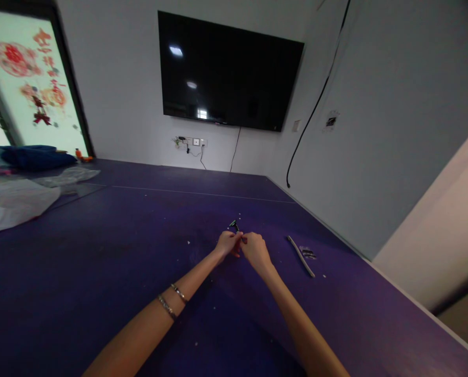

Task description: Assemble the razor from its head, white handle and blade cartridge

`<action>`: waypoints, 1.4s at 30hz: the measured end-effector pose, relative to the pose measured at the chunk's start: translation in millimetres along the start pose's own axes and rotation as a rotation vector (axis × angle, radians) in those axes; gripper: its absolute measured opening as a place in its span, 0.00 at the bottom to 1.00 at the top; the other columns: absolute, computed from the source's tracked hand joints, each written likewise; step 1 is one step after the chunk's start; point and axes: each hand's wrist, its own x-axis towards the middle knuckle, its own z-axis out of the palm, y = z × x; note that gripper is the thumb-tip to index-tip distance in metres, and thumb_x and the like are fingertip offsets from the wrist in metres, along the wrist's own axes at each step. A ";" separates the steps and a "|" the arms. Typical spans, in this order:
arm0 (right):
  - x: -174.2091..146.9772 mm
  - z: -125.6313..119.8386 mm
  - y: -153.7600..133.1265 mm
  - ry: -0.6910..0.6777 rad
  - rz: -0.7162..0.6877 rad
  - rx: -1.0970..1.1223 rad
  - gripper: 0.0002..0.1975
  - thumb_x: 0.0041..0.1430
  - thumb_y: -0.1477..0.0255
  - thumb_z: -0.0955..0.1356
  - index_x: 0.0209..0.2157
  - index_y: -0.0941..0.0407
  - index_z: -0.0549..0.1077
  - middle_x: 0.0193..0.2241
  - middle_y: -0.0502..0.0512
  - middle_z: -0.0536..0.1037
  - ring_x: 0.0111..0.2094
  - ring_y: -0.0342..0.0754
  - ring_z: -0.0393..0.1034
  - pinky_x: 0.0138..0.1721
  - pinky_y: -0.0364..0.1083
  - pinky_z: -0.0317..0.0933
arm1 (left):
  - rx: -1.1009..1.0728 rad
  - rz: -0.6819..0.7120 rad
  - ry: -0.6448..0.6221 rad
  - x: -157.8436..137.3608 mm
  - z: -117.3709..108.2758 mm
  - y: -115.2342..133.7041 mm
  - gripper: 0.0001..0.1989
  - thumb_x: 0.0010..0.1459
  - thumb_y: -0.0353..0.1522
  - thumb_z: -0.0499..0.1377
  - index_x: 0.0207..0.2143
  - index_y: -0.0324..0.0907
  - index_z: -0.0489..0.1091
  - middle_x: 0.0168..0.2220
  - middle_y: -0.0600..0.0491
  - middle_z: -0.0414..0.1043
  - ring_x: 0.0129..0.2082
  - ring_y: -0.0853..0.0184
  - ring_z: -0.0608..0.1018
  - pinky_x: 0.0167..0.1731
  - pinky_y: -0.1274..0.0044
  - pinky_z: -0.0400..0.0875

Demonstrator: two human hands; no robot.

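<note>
My left hand [226, 243] and my right hand [254, 248] meet over the purple surface, their fingertips pinched together. Out of the left fingertips sticks what looks like a small razor [233, 224], with a dark, greenish T-shaped head pointing away from me. Its lower end is covered by the fingers. The right hand is curled closed against the left fingertips; what it grips is hidden. To the right lie a bent grey strip or tube [300, 256] and a small clear packet [308, 253] with dark pieces in it, both apart from my hands.
Small white bits, one a pale scrap [189, 242], dot the purple surface [112, 251]. White plastic sheeting [18, 201] and dark blue cloth [37, 157] lie at the left. A black cable [315, 107] hangs down the right wall. A television [230, 70] is mounted ahead.
</note>
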 end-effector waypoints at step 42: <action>-7.1 -22.1 102.8 -0.018 0.029 0.112 0.13 0.51 0.69 0.63 0.29 0.58 0.77 0.27 0.57 0.79 0.28 0.48 0.73 0.28 0.40 0.61 | 0.934 -0.063 -0.170 11.6 -98.8 2.8 0.15 0.50 0.37 0.56 0.16 0.37 0.69 0.13 0.54 0.65 0.13 0.74 0.66 0.18 0.81 0.63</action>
